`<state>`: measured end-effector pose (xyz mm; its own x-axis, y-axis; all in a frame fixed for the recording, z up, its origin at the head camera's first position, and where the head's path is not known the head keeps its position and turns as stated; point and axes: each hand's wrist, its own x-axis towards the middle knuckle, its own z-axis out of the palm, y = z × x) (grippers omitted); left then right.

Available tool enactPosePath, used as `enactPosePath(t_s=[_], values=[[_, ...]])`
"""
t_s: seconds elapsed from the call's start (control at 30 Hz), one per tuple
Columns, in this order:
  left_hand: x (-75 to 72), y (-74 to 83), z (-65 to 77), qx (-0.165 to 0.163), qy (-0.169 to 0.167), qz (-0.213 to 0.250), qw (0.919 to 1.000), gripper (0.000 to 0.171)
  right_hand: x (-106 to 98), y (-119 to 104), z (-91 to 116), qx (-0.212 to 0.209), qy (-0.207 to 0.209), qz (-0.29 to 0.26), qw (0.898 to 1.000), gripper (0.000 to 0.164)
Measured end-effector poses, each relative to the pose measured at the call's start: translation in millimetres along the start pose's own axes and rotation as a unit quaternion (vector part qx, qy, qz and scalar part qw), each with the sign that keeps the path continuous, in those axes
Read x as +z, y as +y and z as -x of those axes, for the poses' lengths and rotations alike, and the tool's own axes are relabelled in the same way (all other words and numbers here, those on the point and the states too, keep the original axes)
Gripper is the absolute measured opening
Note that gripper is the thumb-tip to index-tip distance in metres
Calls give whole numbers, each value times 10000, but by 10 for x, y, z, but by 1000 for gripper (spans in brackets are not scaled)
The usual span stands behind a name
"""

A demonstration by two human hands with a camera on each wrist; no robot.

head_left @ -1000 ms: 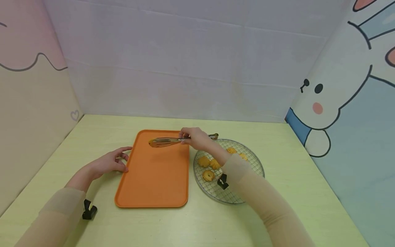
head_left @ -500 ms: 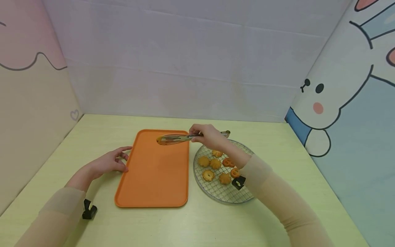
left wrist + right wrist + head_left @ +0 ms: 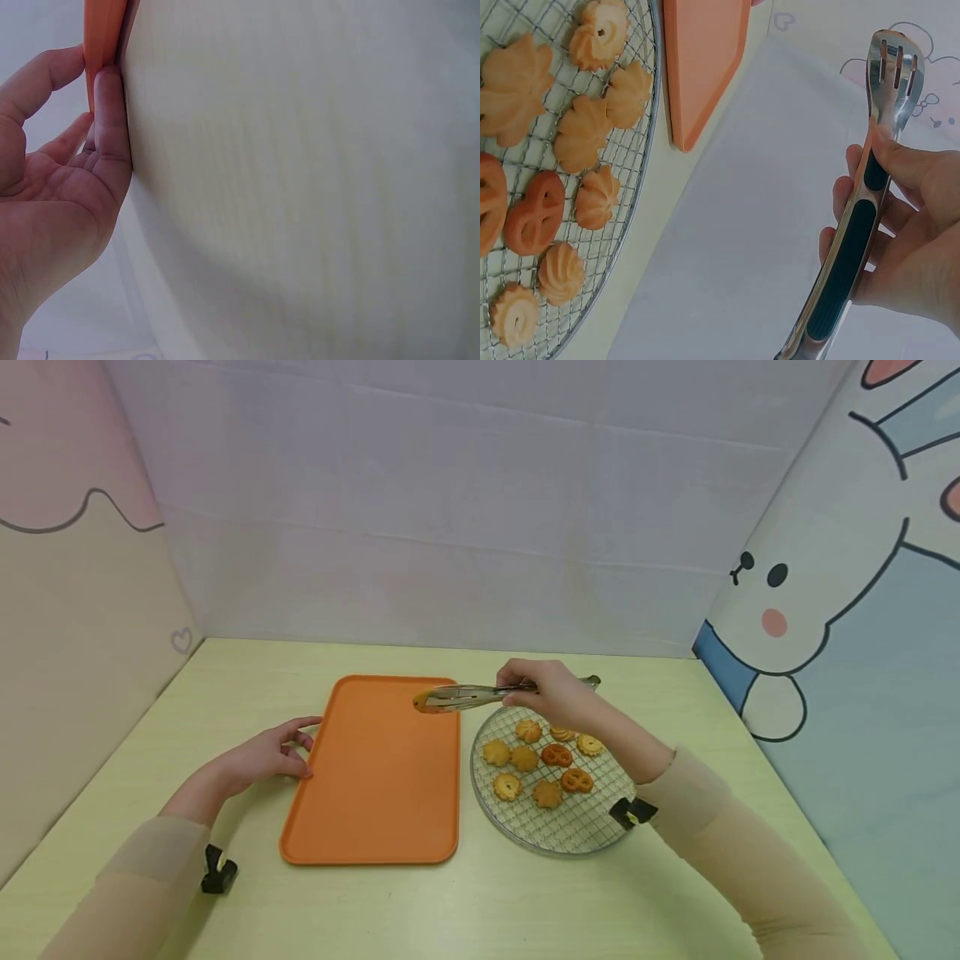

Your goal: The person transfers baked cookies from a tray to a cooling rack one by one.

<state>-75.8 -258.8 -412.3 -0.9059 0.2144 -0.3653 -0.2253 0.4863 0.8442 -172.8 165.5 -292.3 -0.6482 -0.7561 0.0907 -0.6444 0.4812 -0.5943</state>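
Note:
My right hand [image 3: 551, 692] grips metal serving tongs [image 3: 467, 697] that lie sideways in the air. Their slotted tips hang over the right edge of the orange tray [image 3: 375, 802]. In the right wrist view, thumb and fingers wrap the tongs [image 3: 844, 266], which have dark grips. An orange tint shows at the tips; whether anything is between them I cannot tell. Below the hand is a round wire rack [image 3: 558, 839] with several cookies [image 3: 523, 758] and pretzels [image 3: 577, 780]. My left hand [image 3: 258, 753] holds the tray's left rim between bent fingers and thumb, seen closer in the left wrist view [image 3: 67, 202].
Tray and rack lie side by side on a pale wooden table [image 3: 360, 910], with a narrow gap between them. A white wall [image 3: 450, 527] closes the back. Side panels with cartoon drawings, one a white rabbit [image 3: 810, 602], stand left and right.
My right hand has moved right with the tongs, from above the tray to above the rack's far edge. More cookies and pretzels have come into sight. My left hand stays put.

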Motion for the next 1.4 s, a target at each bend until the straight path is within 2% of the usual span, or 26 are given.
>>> enactPosePath(t_s=[0.43,0.9,1.13,1.4], values=[[0,-15,-19,-36,-33,-1,10000,90,-334,47,478,65,204,213,9995,14],[0,-29,-6,-12,3,35,10000,90,-570,248,907,425,500,731,9952,11],[4,-15,3,-5,-20,33,10000,89,-670,350,1136,383,636,869,9934,10],[-7,-3,14,22,-37,56,10000,88,-682,511,1374,516,434,848,9941,10]])
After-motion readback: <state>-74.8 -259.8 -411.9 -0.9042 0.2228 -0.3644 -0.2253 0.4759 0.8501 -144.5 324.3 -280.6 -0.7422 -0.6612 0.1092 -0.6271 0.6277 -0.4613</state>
